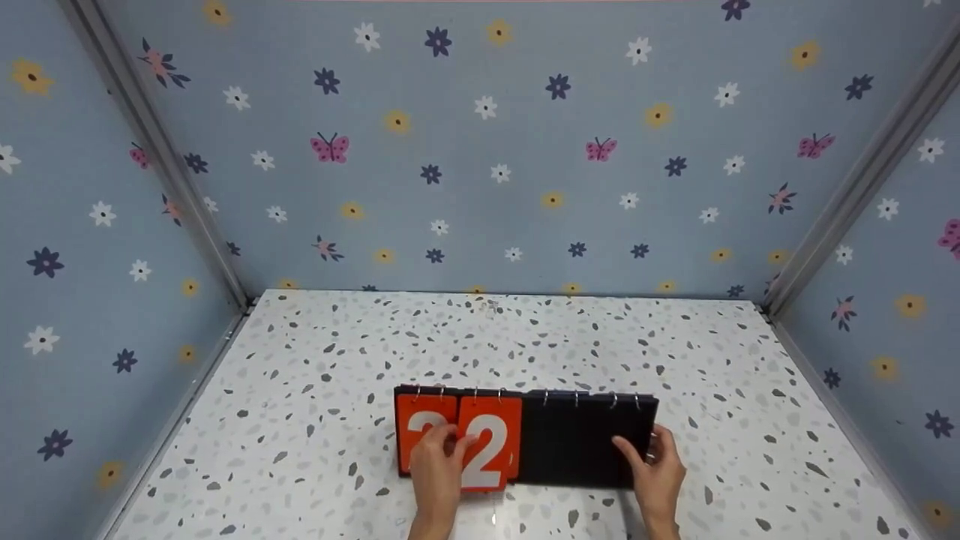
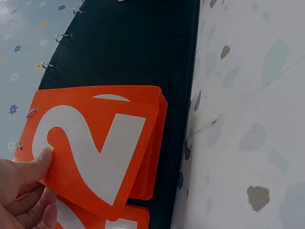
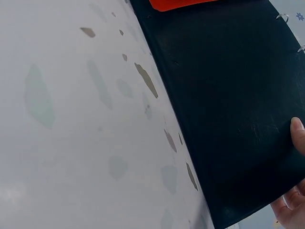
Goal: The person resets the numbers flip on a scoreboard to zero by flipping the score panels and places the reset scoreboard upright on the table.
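A black flip scoreboard (image 1: 574, 442) stands on the table in the head view, its cards hung from metal rings along the top edge. On its left half hang two stacks of orange-red number cards, both with a white 2 in front. My left hand (image 1: 437, 469) pinches the left edge of the inner 2 card (image 2: 100, 143) between thumb and fingers; the card is tilted away from the stack behind it. Partly behind that hand is the outer 2 card (image 1: 409, 442). My right hand (image 1: 660, 472) grips the board's right end, thumb (image 3: 298, 136) on the black front and fingers behind.
White speckled tabletop (image 1: 300, 420) surrounds the scoreboard. Blue flowered panels (image 1: 480, 150) rise at the back and both sides, joined by grey metal corner posts (image 1: 154, 142).
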Motion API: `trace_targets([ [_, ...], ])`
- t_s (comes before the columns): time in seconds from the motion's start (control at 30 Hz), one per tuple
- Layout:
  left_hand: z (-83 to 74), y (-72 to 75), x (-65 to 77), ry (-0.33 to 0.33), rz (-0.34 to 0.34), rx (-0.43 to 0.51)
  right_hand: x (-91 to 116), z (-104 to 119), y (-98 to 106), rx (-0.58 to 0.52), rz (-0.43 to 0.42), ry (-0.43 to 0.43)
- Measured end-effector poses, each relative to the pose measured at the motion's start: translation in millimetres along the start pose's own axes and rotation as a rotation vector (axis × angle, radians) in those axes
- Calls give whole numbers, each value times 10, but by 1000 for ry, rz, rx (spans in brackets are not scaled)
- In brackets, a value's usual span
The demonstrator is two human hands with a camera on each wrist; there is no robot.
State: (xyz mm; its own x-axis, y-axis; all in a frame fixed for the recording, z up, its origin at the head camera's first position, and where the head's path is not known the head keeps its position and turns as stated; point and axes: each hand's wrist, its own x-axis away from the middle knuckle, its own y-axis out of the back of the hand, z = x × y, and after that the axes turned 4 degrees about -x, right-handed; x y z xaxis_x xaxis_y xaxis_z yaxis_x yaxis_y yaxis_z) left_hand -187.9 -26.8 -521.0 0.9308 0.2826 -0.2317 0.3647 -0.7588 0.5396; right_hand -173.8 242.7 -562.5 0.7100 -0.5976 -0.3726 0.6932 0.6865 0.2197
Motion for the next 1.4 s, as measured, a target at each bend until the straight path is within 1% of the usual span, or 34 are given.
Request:
trace_targets([
  [0.03,-9,16,10,-7,4,-11,-1,0,2,5,3,-5],
  [0.1,-32,54,32,-17,14,0,-2,2,3,9,8,-10],
  [0.2,-69,117,57,-27,52,47,-3,-6,1,14,9,-13],
  [0.27,-89,163,63,-36,85,85,0,-23,-1,12,5,3],
  [0.37,-110,234,60,-50,137,168,-20,-172,-19,3,-6,59],
  [0.5,-116,313,27,-51,196,291,-54,-420,-53,16,-31,163],
  [0.63,-93,368,-5,-81,238,398,-72,-555,-70,4,-46,184],
  [0.73,-99,403,-10,-104,267,476,-88,-656,-88,0,-51,162],
  [0.8,-119,421,-14,-105,286,515,-96,-709,-103,1,-55,165],
  [0.87,-148,435,-18,-126,266,501,-100,-735,-116,-4,-57,154],
  [0.93,-171,439,-38,-178,211,455,-101,-741,-122,-13,-59,149],
  [0.97,-182,439,-51,-212,170,431,-102,-742,-126,-14,-59,146],
  [1.03,-207,431,-89,-296,61,359,-104,-748,-131,-10,-59,136],
  [1.1,-232,412,-150,-392,-37,322,-108,-747,-129,-3,-58,132],
  [1.13,-246,403,-184,-434,-72,311,-110,-743,-127,4,-57,131],
  [1.2,-268,379,-259,-509,-117,311,-114,-733,-121,10,-54,133],
  [1.23,-279,367,-298,-539,-127,312,-114,-728,-117,14,-50,135],
  [1.27,-288,353,-336,-563,-134,316,-109,-679,-96,-29,-30,131],
  [1.33,-306,327,-409,-584,-134,319,-106,-668,-89,-17,-22,135],
  [1.4,-326,304,-478,-591,-135,318,-104,-655,-83,-15,-15,128],
])
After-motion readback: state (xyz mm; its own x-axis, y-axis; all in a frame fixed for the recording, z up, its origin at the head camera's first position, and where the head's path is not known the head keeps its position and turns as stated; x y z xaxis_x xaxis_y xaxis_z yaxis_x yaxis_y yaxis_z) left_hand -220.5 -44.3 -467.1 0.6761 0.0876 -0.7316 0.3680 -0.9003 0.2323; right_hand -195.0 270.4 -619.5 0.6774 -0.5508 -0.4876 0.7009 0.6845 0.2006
